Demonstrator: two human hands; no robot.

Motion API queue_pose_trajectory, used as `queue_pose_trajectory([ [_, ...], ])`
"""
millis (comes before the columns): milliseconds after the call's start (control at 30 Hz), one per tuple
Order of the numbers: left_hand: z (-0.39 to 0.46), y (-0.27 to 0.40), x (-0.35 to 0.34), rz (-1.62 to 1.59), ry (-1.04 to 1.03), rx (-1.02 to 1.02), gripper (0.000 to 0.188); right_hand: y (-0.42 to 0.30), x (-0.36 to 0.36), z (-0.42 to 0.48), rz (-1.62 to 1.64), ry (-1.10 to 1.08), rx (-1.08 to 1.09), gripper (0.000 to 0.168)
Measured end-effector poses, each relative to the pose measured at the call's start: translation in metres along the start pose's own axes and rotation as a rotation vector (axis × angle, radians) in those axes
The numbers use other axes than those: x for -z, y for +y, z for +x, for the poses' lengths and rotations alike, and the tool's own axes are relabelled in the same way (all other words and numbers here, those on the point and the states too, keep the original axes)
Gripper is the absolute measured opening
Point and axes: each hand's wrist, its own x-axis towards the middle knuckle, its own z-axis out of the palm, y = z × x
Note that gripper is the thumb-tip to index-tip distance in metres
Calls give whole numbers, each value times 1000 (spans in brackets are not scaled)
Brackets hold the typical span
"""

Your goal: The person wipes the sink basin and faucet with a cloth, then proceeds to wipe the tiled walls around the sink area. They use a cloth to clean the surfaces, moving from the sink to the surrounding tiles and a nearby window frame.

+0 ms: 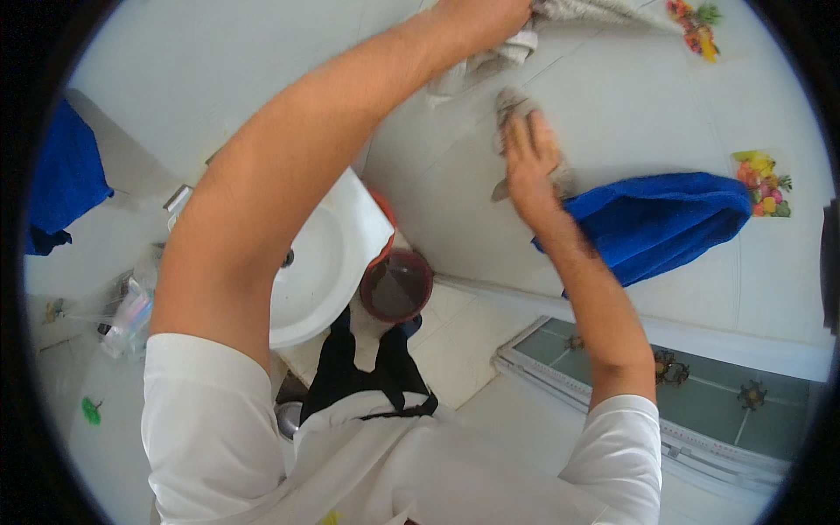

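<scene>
My left arm reaches across to the top edge of the view, where my left hand (489, 20) is partly cut off. A whitish cloth (590, 12) lies right by its fingers, but the grip itself is hidden. Lower on the tiled wall (630, 118), my right hand (533, 154) presses a grey-brown cloth (514, 105) flat with its fingers stretched along it. The hand is slightly blurred. A blue towel (663, 223) hangs on the wall beside my right forearm, which partly covers it.
A white washbasin (321, 275) stands below my left arm. Near my feet is a dark red bucket (397, 285) with greyish liquid. Fruit stickers (762, 185) mark the wall. A glass-panelled door (715, 394) is at lower right, another blue towel (65, 170) at far left.
</scene>
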Motion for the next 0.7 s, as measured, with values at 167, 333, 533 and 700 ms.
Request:
queue_pose_trajectory([
  [167,-16,-10,9,55,-29,36,25,-19,13,7,-41,18,0,49],
  [333,-45,14,9,-74,-81,70,38,-57,-43,-16,-103,-212,138,52],
  [533,-81,38,0,-119,42,2,66,-101,-161,-61,122,-327,55,54],
  [700,-141,42,21,-164,200,87,75,-135,-123,-51,-289,-696,529,56],
])
